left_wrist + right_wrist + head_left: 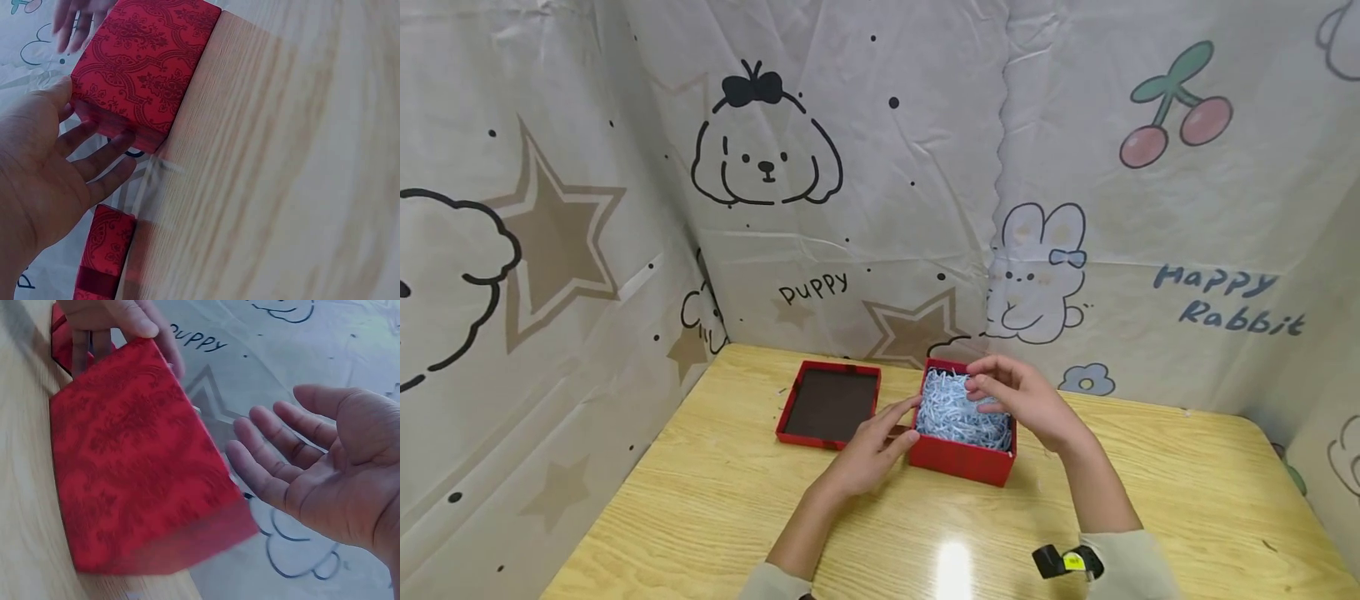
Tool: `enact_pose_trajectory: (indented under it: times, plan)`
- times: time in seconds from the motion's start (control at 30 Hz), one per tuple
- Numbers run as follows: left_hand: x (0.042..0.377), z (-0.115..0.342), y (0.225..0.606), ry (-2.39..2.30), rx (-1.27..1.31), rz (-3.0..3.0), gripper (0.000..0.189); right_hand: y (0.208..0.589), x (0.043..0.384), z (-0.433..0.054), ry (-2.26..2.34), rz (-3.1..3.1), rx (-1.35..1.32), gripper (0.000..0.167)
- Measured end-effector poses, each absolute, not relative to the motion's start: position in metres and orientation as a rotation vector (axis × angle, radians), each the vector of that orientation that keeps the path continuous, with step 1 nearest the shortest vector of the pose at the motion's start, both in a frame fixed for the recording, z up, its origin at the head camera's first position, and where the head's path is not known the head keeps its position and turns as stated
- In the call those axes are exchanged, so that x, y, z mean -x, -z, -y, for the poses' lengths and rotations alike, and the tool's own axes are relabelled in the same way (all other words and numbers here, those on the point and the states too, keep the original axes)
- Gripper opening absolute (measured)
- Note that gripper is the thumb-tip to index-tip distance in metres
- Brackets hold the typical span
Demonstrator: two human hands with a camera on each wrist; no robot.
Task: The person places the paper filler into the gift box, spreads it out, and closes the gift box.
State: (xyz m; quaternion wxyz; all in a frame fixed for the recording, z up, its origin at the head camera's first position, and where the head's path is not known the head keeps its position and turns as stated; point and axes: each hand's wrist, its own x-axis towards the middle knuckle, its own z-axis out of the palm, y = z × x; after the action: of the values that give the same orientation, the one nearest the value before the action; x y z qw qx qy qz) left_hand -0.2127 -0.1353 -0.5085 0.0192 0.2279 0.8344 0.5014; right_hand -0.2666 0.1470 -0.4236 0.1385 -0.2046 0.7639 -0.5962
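Observation:
A red patterned box [962,461] stands on the table, filled with pale blue shredded paper [958,412]. My left hand [871,450] touches the box's left side, fingers stretched along that wall and thumb at its near top corner. In the left wrist view the same hand [56,153] shows its fingers fairly straight against the box [147,62]. Over the right part of the paper hovers my right hand [1022,400], fingers loosely bent with nothing between them. The right wrist view shows this hand [325,462] beside the box's rim, palm bare.
Left of the box lies its red lid [790,404], dark inside facing up. A printed cloth [850,167] hangs behind the wooden table [715,500] and along its sides. A black strap with a yellow label [1067,562] is by the right sleeve.

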Motion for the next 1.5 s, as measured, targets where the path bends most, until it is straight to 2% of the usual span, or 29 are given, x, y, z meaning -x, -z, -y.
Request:
enact_pose_trajectory:
  times: [0.23, 0.43, 0.57, 0.8, 1.0, 1.27, 1.5]
  plan:
    - [0.212, 0.14, 0.505, -1.532, -0.665, -2.623, 0.059, 0.427, 0.249, -0.159, 1.724, -2.178, 0.616, 0.04]
    - [0.212, 0.138, 0.506, -1.559, -0.72, -2.607, 0.057, 0.439, 0.24, -0.153, 1.777, -2.147, 0.629, 0.041]
    - [0.215, 0.154, 0.5, -1.527, -0.698, -2.687, 0.051, 0.439, 0.23, -0.141, 1.832, -2.116, 0.632, 0.038]
    - [0.218, 0.223, 0.482, -1.592, -0.409, -2.872, 0.047, 0.437, 0.216, -0.094, 1.882, -2.008, 0.695, 0.04]
    - [0.213, 0.268, 0.487, -1.521, -0.179, -2.889, 0.052, 0.443, 0.204, -0.043, 1.87, -2.06, 0.7, 0.048]
    - [0.216, 0.281, 0.503, -1.517, 0.061, -2.844, 0.054, 0.467, 0.183, 0.009, 1.812, -2.216, 0.65, 0.081]
    - [0.214, 0.282, 0.507, -1.401, 0.242, -2.898, 0.044, 0.499, 0.187, 0.026, 1.885, -2.251, 0.524, 0.071]
